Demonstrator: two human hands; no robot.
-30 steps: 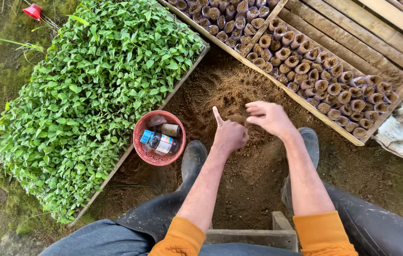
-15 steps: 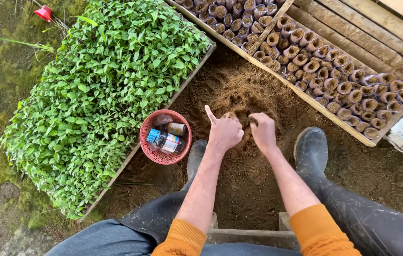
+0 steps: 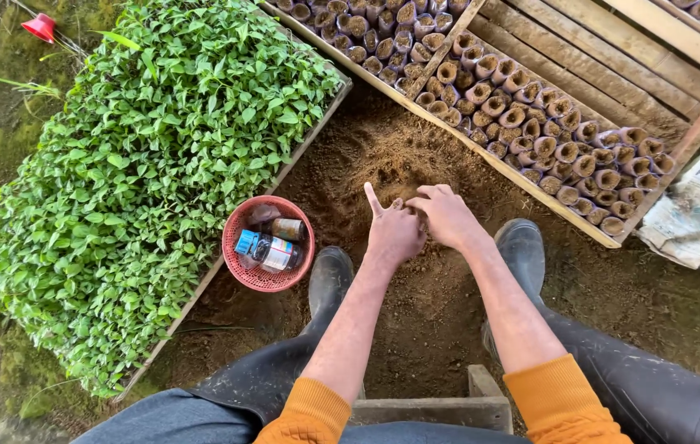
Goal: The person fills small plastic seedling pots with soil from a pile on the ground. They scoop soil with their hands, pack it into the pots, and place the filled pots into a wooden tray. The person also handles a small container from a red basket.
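Soil heap [image 3: 399,156]: loose brown earth, mounded on the ground ahead of the boots, between the seedling tray and the wooden crate of pots; surface dimpled and disturbed near the hands.

Left hand [image 3: 394,233]: loosely curled over the near edge of the heap, thumb sticking up and outward, knuckles upward; something small possibly enclosed, cannot tell what. Touching the right hand at the fingers.

Right hand [image 3: 447,215]: palm down, fingers bent and pressed against the left hand above the soil; contents of the grip hidden, cannot tell.

Orange sleeves [image 3: 560,401]: cuffs on both forearms, at the lower edge of view.

Rubber boots [image 3: 331,279]: dark, one on each side of the forearms, planted on the soil.

Wooden stool [image 3: 432,407]: edge showing between the knees.

Red plastic basket [image 3: 268,242]: round, just left of the left boot, holding small bottles and a jar.

Seedling tray [image 3: 144,164]: wood-edged, packed with green leafy seedlings, left of the heap.

Wooden crate [image 3: 531,177]: slatted, beyond the heap, filled in rows with small soil-filled tube pots [image 3: 531,123].

Printed sack [image 3: 699,218]: pale, crumpled, at far right.

Red funnel-shaped object [image 3: 38,27]: upper left, on mossy ground.
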